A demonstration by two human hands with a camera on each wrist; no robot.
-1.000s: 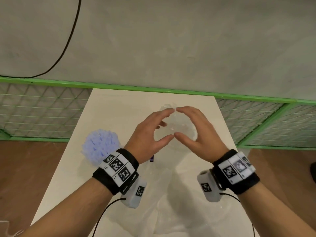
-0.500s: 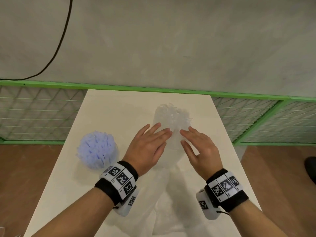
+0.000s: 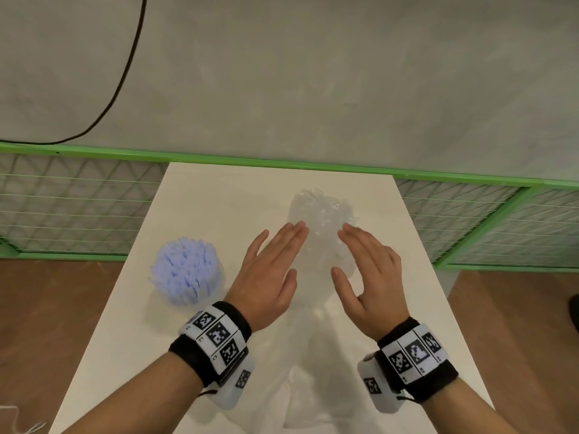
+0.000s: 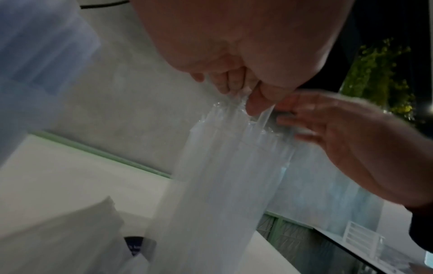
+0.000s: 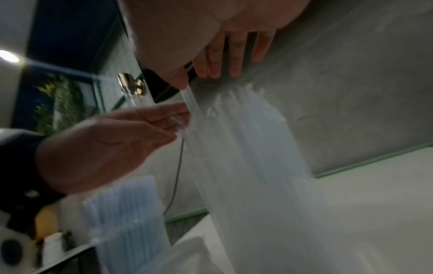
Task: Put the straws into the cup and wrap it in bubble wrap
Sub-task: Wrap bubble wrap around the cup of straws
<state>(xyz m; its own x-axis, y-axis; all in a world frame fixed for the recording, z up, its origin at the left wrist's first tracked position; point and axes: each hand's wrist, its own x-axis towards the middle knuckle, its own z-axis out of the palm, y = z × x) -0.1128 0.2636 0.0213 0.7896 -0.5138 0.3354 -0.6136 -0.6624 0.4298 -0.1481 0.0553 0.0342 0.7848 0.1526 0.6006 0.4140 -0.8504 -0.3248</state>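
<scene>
A tall clear bundle (image 3: pixel 319 223) stands upright mid-table: straws in a cup, with crinkled clear wrap at its top. My left hand (image 3: pixel 275 261) is at its left side and my right hand (image 3: pixel 363 261) at its right, both with straight fingers lying against the wrap. In the left wrist view my fingertips (image 4: pixel 229 85) touch the crumpled top of the bundle (image 4: pixel 222 176), and the right hand (image 4: pixel 339 140) is flat beside it. The right wrist view shows my right hand's fingers (image 5: pixel 225 57) above the bundle (image 5: pixel 253 157). Whether the wrap covers the whole cup I cannot tell.
A cup of pale blue straws (image 3: pixel 185 274) stands on the white table (image 3: pixel 219 195) left of my left hand, also seen as blue straws (image 5: pixel 124 213). A loose clear sheet (image 3: pixel 313 380) lies near the front edge. A green mesh fence (image 3: pixel 62 208) runs behind the table.
My hands were cupped over the bundle's top with fingertips meeting. They have since flattened, come down and drawn apart to its two sides, baring the top.
</scene>
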